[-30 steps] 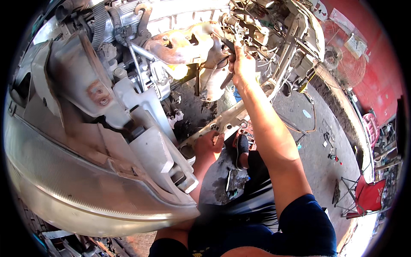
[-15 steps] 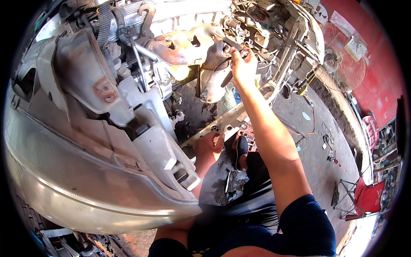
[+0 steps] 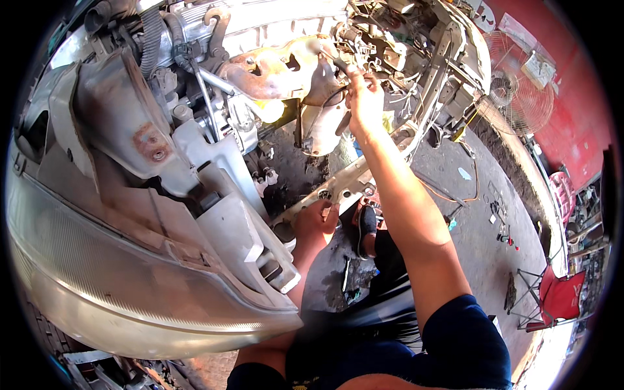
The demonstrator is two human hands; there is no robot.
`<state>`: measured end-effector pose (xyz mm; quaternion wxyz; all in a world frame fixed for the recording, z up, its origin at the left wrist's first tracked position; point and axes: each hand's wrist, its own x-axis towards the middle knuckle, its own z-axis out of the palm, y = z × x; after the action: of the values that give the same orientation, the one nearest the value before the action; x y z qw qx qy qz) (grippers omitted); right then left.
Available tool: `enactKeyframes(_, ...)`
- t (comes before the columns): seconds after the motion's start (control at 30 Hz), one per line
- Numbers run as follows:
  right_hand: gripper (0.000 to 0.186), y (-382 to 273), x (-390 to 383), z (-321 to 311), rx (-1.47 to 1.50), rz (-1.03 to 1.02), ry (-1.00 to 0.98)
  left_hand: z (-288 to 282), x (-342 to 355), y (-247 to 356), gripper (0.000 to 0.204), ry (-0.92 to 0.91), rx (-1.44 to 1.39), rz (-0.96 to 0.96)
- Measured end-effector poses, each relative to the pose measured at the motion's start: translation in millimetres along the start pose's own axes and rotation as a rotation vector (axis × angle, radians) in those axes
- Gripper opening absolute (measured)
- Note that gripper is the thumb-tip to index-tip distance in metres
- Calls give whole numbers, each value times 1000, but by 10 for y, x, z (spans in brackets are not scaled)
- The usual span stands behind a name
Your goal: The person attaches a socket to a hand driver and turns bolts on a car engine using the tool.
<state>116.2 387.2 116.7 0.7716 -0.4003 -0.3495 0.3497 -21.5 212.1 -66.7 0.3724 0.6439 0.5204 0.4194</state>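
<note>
My right hand [image 3: 365,107] is raised at the far middle of the engine bay, fingers closed round a slim tool [image 3: 340,63] with a dark grip and a thin metal shaft. That shaft points up and left at the rusty heat shield [image 3: 276,75]; whether its tip touches is hard to tell. Below the hand hangs a rounded metal cover [image 3: 323,123] with a dark curved line across it. Nearer to me, my left hand [image 3: 316,224] has its fingers curled on the edge of a beige metal crossbar [image 3: 335,192] with round holes.
A large headlight [image 3: 149,286] and a pale plastic reservoir [image 3: 227,227] fill the left side. Wires and a frame rail [image 3: 432,78] run at the far right. On the right stand a wire fan [image 3: 510,91] and a red folding chair [image 3: 560,296]. Small parts lie on the floor.
The tool in my right hand has swung: its dark lower end no longer shows below the hand, and its shaft now points up and left. My left hand stays on the crossbar.
</note>
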Motion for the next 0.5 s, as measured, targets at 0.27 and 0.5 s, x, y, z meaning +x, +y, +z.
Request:
enactKeyframes(0.27,21,-36,45,-61,80,40,-77,34,-2,-13,36,5,-9,8)
enactKeyframes(0.5,23,-55,63,-72,28,95,-46,50,6,-54,39,0,16,-14)
